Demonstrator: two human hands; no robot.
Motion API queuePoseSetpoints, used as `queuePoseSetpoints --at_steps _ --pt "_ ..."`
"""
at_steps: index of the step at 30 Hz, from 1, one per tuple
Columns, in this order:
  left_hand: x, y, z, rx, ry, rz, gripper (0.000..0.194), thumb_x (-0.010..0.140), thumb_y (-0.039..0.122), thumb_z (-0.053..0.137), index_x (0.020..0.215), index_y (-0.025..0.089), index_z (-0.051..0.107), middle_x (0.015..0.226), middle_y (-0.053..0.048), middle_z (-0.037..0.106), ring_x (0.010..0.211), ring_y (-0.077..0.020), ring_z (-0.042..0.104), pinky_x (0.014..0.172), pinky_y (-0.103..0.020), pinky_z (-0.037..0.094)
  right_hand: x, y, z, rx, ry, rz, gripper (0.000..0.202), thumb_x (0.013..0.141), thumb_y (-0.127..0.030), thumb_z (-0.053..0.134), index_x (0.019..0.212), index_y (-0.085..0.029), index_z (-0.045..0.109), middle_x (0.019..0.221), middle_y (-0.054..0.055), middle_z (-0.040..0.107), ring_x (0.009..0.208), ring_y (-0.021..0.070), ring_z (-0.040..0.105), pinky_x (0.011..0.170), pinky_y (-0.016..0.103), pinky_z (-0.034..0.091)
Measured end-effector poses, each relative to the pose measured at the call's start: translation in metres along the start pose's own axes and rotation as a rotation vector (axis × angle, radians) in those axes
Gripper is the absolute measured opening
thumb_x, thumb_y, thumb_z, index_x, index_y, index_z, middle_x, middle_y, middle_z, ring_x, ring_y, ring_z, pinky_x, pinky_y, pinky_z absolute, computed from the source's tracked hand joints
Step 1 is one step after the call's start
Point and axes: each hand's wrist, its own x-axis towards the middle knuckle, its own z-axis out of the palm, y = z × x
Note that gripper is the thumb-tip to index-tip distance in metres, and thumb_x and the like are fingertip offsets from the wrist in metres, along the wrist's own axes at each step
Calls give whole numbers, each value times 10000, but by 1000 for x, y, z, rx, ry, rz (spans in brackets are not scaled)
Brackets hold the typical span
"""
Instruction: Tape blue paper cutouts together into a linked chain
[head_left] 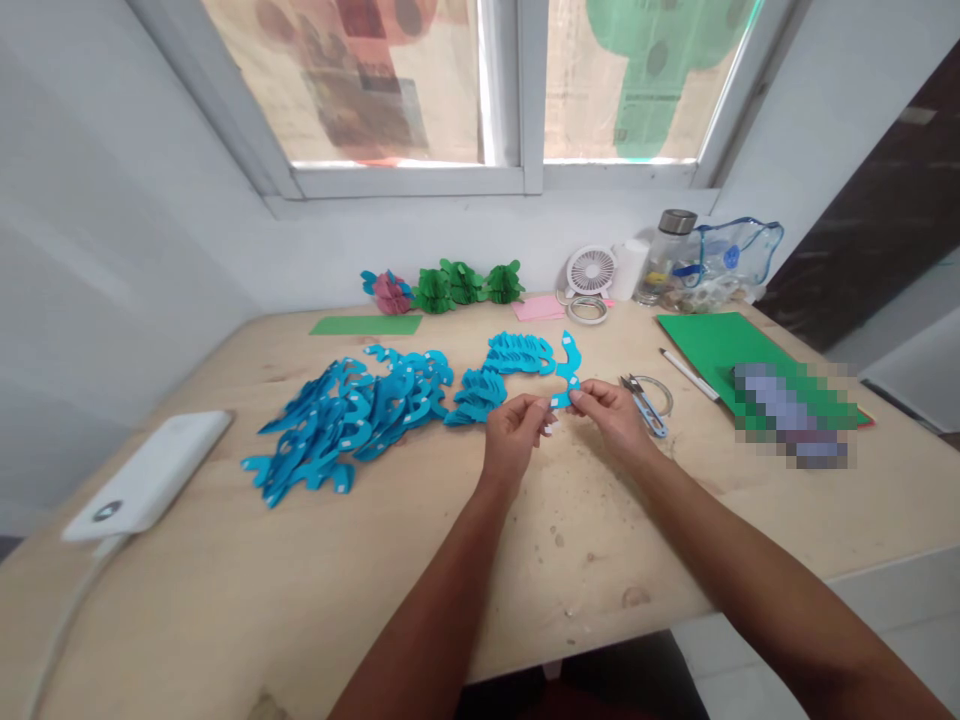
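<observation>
Between my hands is a curved blue paper cutout (570, 352) with small white squares stuck on it. My left hand (516, 430) pinches its near left end, where a white bit shows below the fingertips. The fingers of my right hand (611, 410) are closed on its right side. Just beyond my left hand lie a folded stack of blue paper cutouts (480, 392) and another fanned stack (517, 353). Farther left spreads a large heap of similar blue paper pieces (360, 410), many with white squares.
Thread snips (646, 408), a roll of tape (658, 393) and a white pen (690, 374) lie right of my hands, near green sheets (720, 345). A white power bank (150, 475) with a cable sits left. Paper ornaments (463, 284), a small fan (592, 272) and a bottle (671, 255) line the back.
</observation>
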Motion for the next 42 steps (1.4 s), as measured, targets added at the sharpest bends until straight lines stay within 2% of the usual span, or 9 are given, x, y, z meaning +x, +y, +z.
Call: queuePoseSetpoints --at_steps 9,18,24,27,33,42 --pt "-1 4 -2 193 -18 86 233 740 294 564 546 167 583 493 16 561 481 -95 514 477 -207 419 0 1 -1 -54 -11 -7 290 651 -458 664 603 -177 612 576 -2 598 568 130 527 566 261 399" --pt "2 -3 -2 65 -34 39 261 769 326 533 583 148 575 530 0 585 421 -70 463 401 -187 344 1 1 -2 -16 10 -13 292 659 -454 663 585 -178 600 552 -6 576 552 124 502 553 258 378" --pt "3 -3 0 34 59 -14 286 765 359 544 581 142 581 532 -4 579 421 -73 472 384 -185 336 2 1 -4 -21 16 -9 294 657 -444 663 556 -179 584 544 -6 563 541 118 477 530 252 350" --pt "3 -3 -1 52 91 3 317 775 381 535 576 142 595 524 -5 575 423 -76 471 387 -189 341 1 0 -3 -28 10 -5 298 664 -448 654 564 -178 580 541 -6 562 542 119 482 533 251 352" --pt "2 -2 -2 158 61 79 185 702 280 627 570 153 598 510 26 554 448 -73 470 440 -187 393 0 -2 -2 -76 -14 9 297 675 -450 637 602 -166 588 555 -10 570 551 112 495 557 245 371" --pt "2 -1 -2 156 34 96 215 743 230 547 554 158 619 528 7 586 466 -87 490 462 -197 402 1 3 -2 -108 -34 17 310 674 -469 617 622 -165 586 580 3 592 572 120 527 568 245 391"
